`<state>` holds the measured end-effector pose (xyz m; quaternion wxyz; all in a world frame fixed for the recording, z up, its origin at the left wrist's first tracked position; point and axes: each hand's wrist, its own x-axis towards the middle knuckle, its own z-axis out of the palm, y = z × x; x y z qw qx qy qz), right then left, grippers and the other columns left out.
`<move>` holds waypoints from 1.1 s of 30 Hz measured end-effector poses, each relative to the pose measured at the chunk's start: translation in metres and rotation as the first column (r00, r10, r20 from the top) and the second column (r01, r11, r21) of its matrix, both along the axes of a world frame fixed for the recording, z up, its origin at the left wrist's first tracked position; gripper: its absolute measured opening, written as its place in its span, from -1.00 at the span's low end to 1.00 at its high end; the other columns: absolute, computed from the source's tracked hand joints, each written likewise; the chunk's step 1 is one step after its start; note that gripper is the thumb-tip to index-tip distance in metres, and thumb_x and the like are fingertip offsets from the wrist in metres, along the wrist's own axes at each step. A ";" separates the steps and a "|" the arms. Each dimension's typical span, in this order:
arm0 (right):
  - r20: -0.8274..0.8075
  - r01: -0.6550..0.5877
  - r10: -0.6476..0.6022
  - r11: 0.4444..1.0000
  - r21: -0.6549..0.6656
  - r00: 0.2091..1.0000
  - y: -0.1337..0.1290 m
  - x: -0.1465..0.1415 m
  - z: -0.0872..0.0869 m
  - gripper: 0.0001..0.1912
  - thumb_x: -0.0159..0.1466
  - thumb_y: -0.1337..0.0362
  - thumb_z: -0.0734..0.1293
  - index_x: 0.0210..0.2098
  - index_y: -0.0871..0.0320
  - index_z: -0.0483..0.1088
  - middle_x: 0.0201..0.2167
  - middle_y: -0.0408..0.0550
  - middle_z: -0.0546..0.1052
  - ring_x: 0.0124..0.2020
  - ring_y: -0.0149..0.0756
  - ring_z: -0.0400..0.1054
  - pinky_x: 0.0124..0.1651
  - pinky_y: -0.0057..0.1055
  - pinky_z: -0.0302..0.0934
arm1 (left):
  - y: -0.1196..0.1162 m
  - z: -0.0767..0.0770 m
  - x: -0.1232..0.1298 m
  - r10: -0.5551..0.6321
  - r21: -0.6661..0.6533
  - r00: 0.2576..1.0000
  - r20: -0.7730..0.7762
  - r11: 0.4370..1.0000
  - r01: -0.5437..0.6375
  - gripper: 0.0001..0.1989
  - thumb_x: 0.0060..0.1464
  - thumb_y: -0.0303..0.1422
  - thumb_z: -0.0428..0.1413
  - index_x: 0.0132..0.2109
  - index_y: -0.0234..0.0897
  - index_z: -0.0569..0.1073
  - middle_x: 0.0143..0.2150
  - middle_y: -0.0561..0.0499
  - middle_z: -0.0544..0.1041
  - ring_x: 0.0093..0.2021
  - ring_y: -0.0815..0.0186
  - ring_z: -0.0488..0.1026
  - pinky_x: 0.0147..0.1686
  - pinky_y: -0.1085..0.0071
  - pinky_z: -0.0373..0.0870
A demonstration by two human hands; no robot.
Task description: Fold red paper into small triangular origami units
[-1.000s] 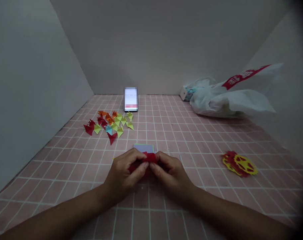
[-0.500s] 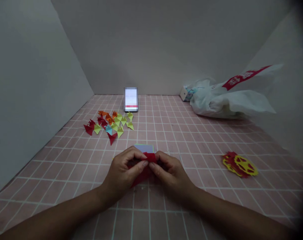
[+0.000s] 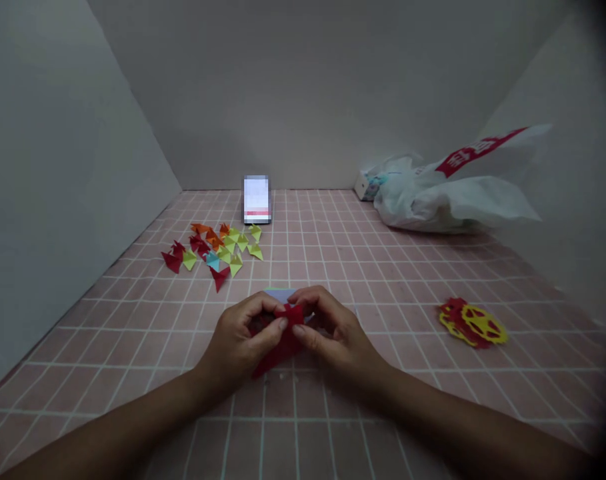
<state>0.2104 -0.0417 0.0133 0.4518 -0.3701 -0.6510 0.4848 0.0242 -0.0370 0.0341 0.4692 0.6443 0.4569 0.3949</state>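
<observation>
A folded piece of red paper (image 3: 283, 347) is held between both hands, low in the middle of the head view; one pointed end hangs down toward the lower left. My left hand (image 3: 245, 333) pinches its left side between thumb and fingers. On the right edge, the thumb and forefinger of my right hand (image 3: 333, 330) grip the paper near its top. Behind the fingers lies a pale blue sheet (image 3: 277, 293) with a green edge, mostly hidden by the hands.
Several small folded paper figures (image 3: 213, 260) in red, orange, yellow and blue lie at the left. A lit phone (image 3: 257, 200) stands behind them. At the back right is a white plastic bag (image 3: 433, 203); red and yellow cutouts (image 3: 475, 325) lie nearer on the right.
My right hand's forefinger has risen and shifted left over the top of the red paper, and more of the paper's front shows. The whole view has shifted slightly.
</observation>
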 end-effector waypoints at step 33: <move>-0.117 -0.087 0.066 0.980 -0.179 0.991 -0.002 -0.003 0.002 -0.88 0.32 0.26 0.33 -0.32 0.18 0.40 -0.42 -0.17 0.40 -0.41 -0.44 0.25 -0.36 -0.48 0.14 | 0.003 -0.004 0.001 0.031 -0.452 0.972 0.232 0.888 0.079 -0.76 -0.01 -0.24 0.29 -0.33 -0.32 0.45 -0.48 0.11 0.44 -0.51 0.47 0.30 -0.50 0.55 0.22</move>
